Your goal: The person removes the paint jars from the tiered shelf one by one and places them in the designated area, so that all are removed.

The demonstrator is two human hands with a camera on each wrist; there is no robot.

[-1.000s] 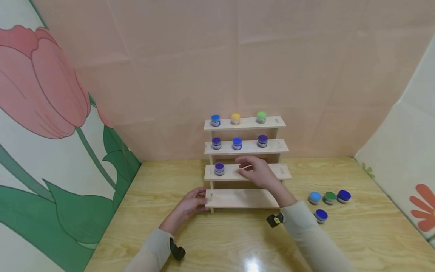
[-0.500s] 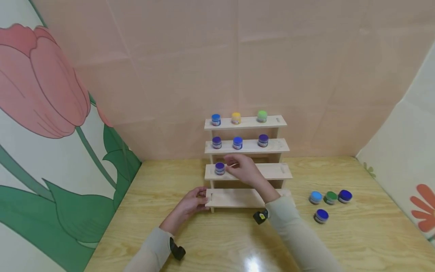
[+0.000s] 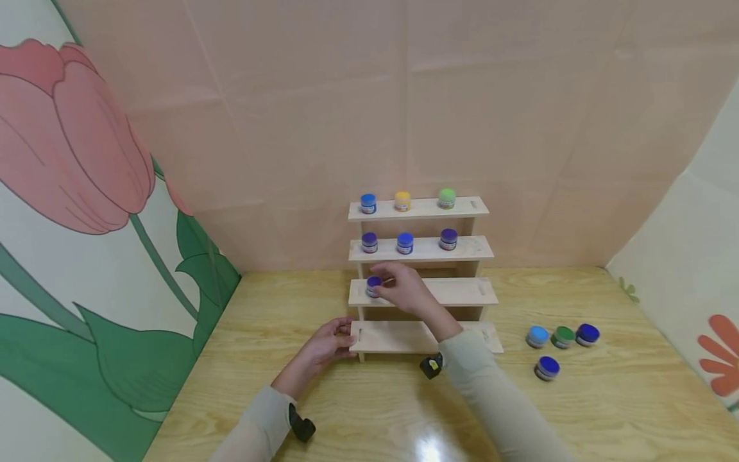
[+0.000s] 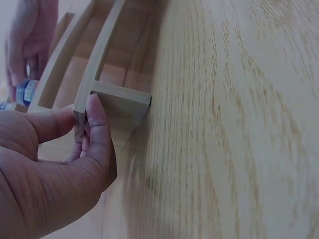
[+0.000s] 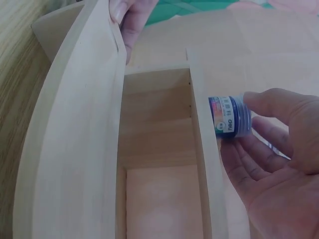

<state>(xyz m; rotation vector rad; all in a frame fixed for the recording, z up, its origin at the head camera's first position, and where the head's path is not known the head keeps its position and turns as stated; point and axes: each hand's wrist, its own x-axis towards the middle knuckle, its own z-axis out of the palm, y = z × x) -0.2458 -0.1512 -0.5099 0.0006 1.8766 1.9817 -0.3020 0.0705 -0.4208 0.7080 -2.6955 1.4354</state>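
A stepped wooden shelf (image 3: pixel 398 337) stands on the table. On its lowest board, my left hand (image 3: pixel 323 344) pinches the left end between thumb and fingers; the left wrist view shows the thumb (image 4: pixel 55 122) on one face and fingers on the other. One board higher, my right hand (image 3: pixel 402 290) holds a small paint jar (image 3: pixel 373 286) with a purple lid at the left end. Up close, the thumb touches the lid of this jar (image 5: pixel 227 117) and the fingers curl round its other side. The jar's base is against the board.
Upper boards carry blue (image 3: pixel 367 204), yellow (image 3: pixel 402 201), light green (image 3: pixel 447 199) and several blue or purple paint jars (image 3: pixel 405 243). Right of the shelf, light blue (image 3: pixel 537 337), green (image 3: pixel 562 337) and two dark blue jars (image 3: pixel 546 368) stand on the table (image 3: pixel 623 410).
My right hand has moved left along the second-lowest board to the purple-lidded paint jar and taken hold of it. The left hand keeps its grip on the shelf.
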